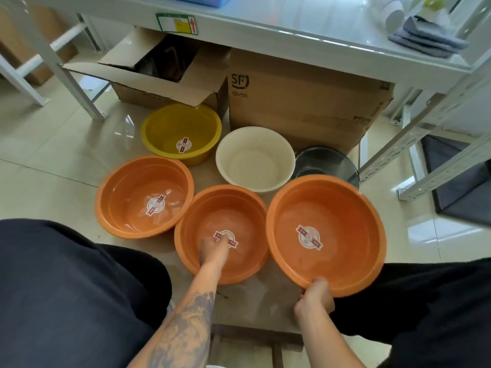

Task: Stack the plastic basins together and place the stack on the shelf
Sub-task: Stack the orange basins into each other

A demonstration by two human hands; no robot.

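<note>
Several plastic basins sit on the floor. A yellow basin (170,126) and a cream basin (255,147) are at the back, with a dark basin (329,160) behind the right orange one. An orange basin (125,187) lies at the left. My left hand (214,251) reaches into the middle orange basin (239,205), fingers pressed on its bottom near the sticker. My right hand (316,294) grips the near rim of the large right orange basin (345,221), which is tilted up off the floor. The white shelf (305,25) runs across the top.
Under the shelf stand an open cardboard box (159,75) and a closed SF carton (305,102). Folded grey cloth (427,38) and a white container (393,14) lie on the shelf. White shelf legs (425,144) rise at right. My dark-trousered knees (66,288) flank the basins.
</note>
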